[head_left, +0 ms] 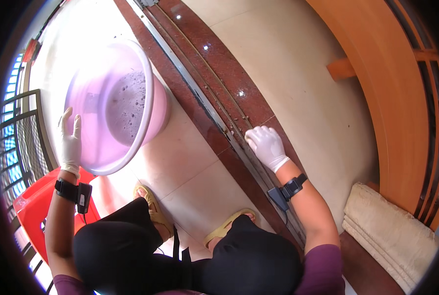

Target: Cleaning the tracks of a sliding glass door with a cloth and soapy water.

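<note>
My left hand [70, 142], in a white glove, grips the near rim of a pink plastic basin [113, 103]. The basin is tilted on the tiled floor and holds foamy water on its lower side. My right hand [265, 145], also gloved, rests with curled fingers on the metal sliding-door track [204, 105] that runs across the dark red stone threshold. Both wrists carry black straps with small devices. I am crouched, with my knees and yellow sandals below the hands.
A red plastic stool [32, 206] stands at my left beside a metal railing [18, 142]. An orange wooden door frame [391, 98] curves along the right. A folded cream towel [391, 233] lies on the floor at lower right.
</note>
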The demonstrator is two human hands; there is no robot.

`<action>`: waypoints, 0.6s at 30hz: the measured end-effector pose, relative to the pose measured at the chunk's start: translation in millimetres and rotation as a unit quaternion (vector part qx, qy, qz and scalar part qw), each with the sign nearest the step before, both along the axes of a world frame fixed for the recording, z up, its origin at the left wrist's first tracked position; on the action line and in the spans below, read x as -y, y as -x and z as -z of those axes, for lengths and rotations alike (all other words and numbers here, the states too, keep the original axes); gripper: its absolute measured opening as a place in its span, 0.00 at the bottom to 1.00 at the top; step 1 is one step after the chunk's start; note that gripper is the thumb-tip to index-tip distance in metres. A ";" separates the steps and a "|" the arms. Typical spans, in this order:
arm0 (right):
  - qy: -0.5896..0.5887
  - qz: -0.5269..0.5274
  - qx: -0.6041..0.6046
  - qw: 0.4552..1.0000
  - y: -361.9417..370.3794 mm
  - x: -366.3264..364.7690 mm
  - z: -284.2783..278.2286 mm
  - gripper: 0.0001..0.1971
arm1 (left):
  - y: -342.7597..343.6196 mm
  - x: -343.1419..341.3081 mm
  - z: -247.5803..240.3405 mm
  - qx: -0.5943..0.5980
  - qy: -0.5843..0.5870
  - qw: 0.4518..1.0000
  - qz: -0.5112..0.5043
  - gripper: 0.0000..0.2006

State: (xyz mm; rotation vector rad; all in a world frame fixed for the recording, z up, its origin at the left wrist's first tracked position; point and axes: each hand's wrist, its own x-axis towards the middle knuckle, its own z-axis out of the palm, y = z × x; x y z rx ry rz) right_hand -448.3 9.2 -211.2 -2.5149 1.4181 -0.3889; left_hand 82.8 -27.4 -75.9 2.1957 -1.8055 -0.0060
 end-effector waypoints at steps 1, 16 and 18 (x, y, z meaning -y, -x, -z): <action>0.000 -0.004 0.000 1.000 -4.0 9.6 2.0 0.02 | 2.8 0.5 0.3 0.000 0.000 1.000 -0.004 0.20; -0.251 0.037 -0.086 0.964 -11.5 33.7 -9.7 0.04 | 13.3 -0.2 -9.8 -0.027 0.012 0.999 -0.013 0.16; -0.229 0.075 -0.041 0.970 -1.0 34.3 -19.1 0.04 | 14.1 0.5 -10.4 -0.050 0.018 0.998 -0.014 0.16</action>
